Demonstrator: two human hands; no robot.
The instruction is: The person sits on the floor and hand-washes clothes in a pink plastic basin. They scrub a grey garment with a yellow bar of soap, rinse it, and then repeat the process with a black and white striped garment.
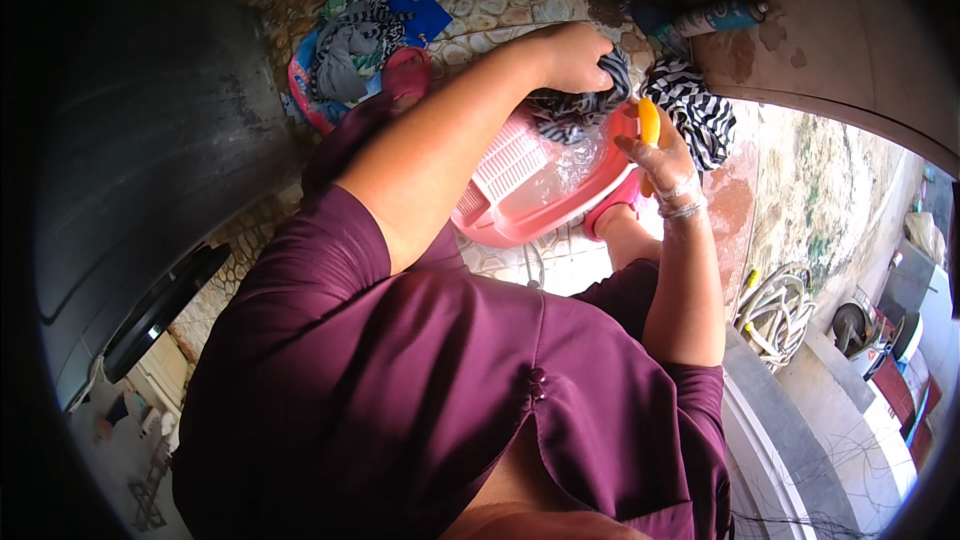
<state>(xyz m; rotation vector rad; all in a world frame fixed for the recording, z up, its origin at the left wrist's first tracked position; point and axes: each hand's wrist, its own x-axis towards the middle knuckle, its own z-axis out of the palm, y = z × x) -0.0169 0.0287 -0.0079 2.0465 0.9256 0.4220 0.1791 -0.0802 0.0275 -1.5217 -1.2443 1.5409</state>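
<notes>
My left hand (581, 60) grips a wet dark striped cloth (570, 116) over a pink plastic basin (517, 217) with a ribbed washboard side (514, 154). To its right, my right hand (664, 157), wet with suds, holds a curved yellow object (649, 121) near the basin's rim; whether it is soap or a brush handle I cannot tell. Sudsy water shows in the basin below the cloth. Just beyond the right hand, a black-and-white striped cloth (694, 109) lies in a heap outside the basin.
A pile of clothes (349, 49) rests on blue and pink packaging at the upper left. A coiled hose (776, 319) lies at the right by a stained wall. An aerosol-like can (724, 17) is at the upper right. My foot in a pink slipper (600, 216) stands beside the basin.
</notes>
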